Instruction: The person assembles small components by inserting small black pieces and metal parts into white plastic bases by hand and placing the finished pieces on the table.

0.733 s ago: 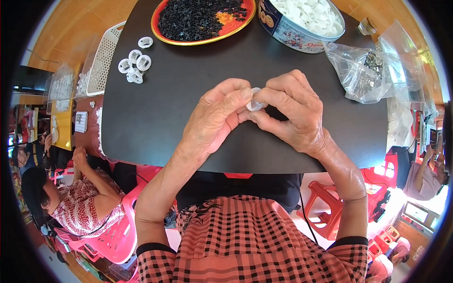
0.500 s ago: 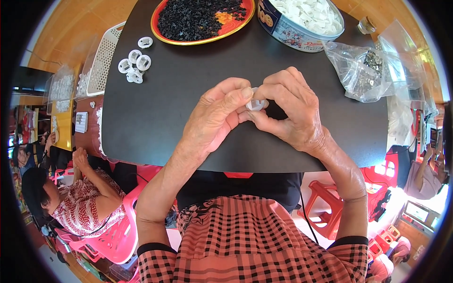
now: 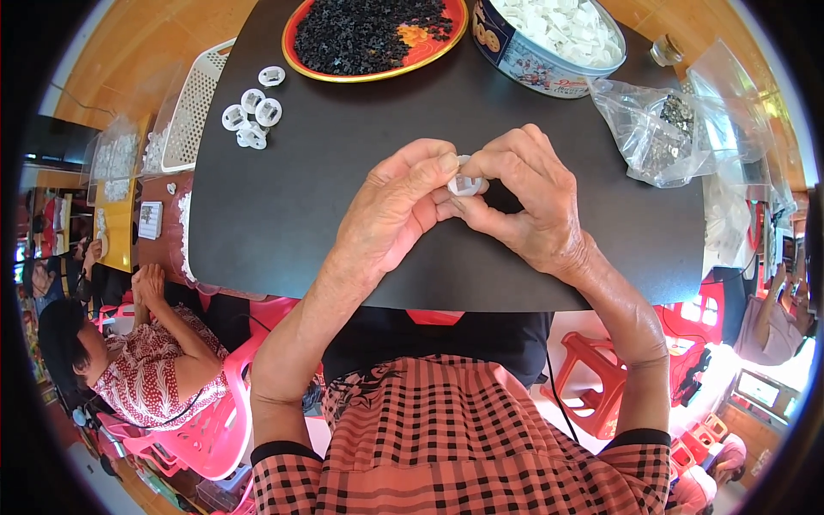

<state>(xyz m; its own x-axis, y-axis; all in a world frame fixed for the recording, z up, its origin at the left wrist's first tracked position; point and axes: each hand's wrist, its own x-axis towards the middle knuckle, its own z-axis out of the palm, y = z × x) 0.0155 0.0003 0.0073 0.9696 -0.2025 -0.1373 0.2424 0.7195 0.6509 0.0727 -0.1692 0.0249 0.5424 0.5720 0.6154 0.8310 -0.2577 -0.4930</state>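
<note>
Pinching a small white plastic piece [image 3: 466, 184] between them, the left hand [image 3: 390, 210] and right hand [image 3: 525, 199] meet above the middle of the black table [image 3: 283, 197], fingertips closed on it from both sides; the piece sits squarely between the thumbs, no nearer one hand, its long axis too hidden to tell, with finished white rings [image 3: 251, 113] well apart to the far left

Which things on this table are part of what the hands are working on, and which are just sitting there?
In use: small white plastic piece, left hand, right hand.
Lying about: finished white rings, red plate of black bits, tin of white pieces, clear bags, white basket.
</note>
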